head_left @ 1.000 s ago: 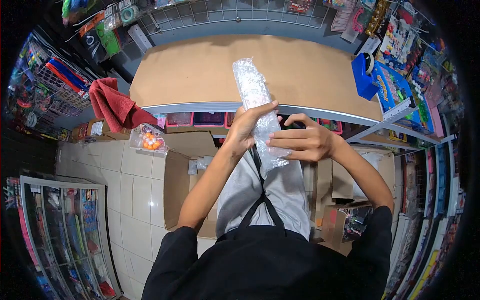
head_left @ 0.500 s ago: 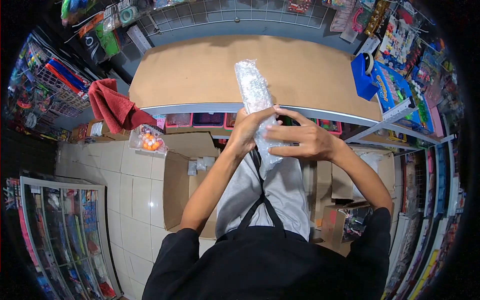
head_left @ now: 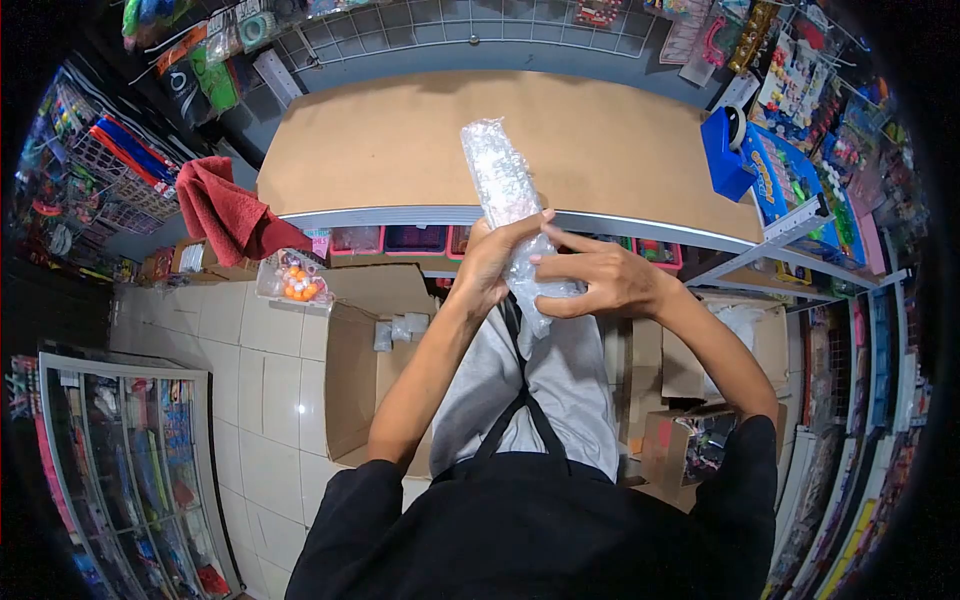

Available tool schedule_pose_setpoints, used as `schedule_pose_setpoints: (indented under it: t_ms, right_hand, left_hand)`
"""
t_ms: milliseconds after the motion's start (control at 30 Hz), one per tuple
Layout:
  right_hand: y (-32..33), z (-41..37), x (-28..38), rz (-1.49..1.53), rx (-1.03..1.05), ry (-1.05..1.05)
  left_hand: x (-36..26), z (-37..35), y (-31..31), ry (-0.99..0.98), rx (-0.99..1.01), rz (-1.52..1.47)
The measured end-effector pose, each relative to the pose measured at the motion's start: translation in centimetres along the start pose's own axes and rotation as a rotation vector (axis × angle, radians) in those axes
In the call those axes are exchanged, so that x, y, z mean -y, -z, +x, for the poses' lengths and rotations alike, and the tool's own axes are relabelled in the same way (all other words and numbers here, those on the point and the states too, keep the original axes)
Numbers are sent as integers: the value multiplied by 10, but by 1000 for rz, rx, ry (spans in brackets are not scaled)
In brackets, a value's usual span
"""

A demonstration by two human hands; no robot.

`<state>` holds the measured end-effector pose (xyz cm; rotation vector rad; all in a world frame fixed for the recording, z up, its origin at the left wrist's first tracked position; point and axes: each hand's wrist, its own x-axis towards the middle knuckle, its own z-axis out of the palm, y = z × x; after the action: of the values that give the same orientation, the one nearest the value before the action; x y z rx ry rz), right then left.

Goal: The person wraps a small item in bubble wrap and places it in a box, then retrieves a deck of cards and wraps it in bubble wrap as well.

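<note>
A long roll wrapped in clear bubble wrap [head_left: 497, 178] is held upright over the front edge of a brown tabletop [head_left: 400, 140]. My left hand [head_left: 495, 262] grips the roll around its lower middle, thumb across the front. My right hand [head_left: 592, 280] rests on the roll's lower end from the right, fingers spread over the loose wrap. The upper half of the roll stands free above both hands.
A red cloth [head_left: 222, 212] hangs off the table's left corner. A blue tape dispenser [head_left: 727, 150] sits at the right end. An open cardboard box [head_left: 365, 350] and a bag of orange balls [head_left: 292, 279] lie below. Wire racks of packaged goods line the walls.
The roll has tilted slightly left and its top has shifted left. My right hand's fingers have moved along the lower wrap. My left hand keeps its grip.
</note>
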<state>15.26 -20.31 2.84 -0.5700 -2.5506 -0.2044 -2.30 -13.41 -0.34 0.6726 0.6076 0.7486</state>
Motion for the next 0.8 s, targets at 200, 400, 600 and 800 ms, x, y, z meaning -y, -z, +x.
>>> schedule_pose_setpoints:
  t_ms: [200,400,600,800]
  right_hand:
    - [-9,-5,-2,141,-66,-174]
    - [-15,1,2,276,-192,-409]
    - [-15,6,14,436,-278,-788]
    - [-17,11,18,418,-348,-943]
  left_hand:
    - [8,-1,-3,-78,16,49]
    - [24,5,3,-126,28,88]
    - [37,7,7,-187,102,5]
    - [41,3,7,-219,123,7]
